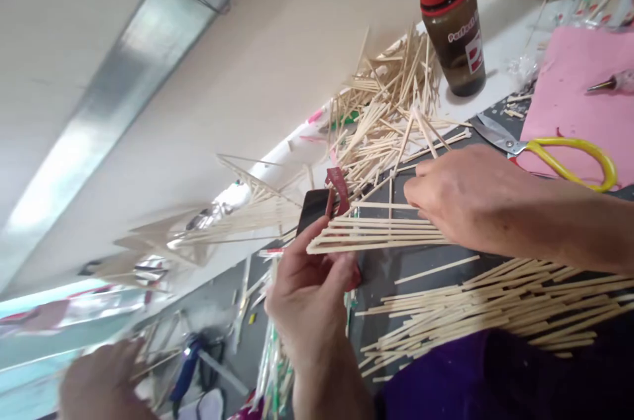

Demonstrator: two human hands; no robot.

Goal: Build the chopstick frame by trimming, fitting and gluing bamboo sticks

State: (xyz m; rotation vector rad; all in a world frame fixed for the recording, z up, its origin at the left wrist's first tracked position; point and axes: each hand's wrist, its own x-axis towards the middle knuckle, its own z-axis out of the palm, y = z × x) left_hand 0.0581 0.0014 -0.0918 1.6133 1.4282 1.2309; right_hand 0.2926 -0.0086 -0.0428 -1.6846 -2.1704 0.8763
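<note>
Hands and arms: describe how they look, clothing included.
Left hand and right hand are bare: no gloves, rings or watch show. The left forearm and right forearm are uncovered, no sleeves in view. A purple garment shows below the right one.

Stick frame [376, 235] is showing pale cream, plain and unmarked; loose sticks [495, 308] are matching it. Work surface [396, 268] is reading dark grey. Bottle [458, 43] is showing a red cap over a dark brown body with white lettering. Scissors [569, 156] are carrying yellow handles. Sheet [569, 76] is showing flat pink. Cloth [446, 380] is reading deep purple. Small tag [339, 185] is showing dark red.
</note>
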